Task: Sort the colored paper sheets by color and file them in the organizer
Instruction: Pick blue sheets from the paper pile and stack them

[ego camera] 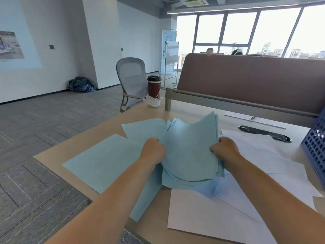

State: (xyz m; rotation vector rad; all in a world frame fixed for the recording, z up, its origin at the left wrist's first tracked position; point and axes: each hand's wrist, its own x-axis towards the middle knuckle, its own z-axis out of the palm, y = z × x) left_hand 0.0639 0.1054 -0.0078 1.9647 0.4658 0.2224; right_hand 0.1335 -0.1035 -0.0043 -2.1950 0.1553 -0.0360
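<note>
Holding a fanned stack of blue sheets (190, 152) tilted up off the tabletop (186, 111), the left grip (154, 149) pinches its left edge and the right grip (225, 148) its right edge, fingers curled. Loose blue sheets (103, 161) lie flat to the left, white sheets (211, 213) to the right. The blue mesh organizer (314, 148) stands at far right, its inside out of view. A lidded cup (154, 87) stands beyond.
</note>
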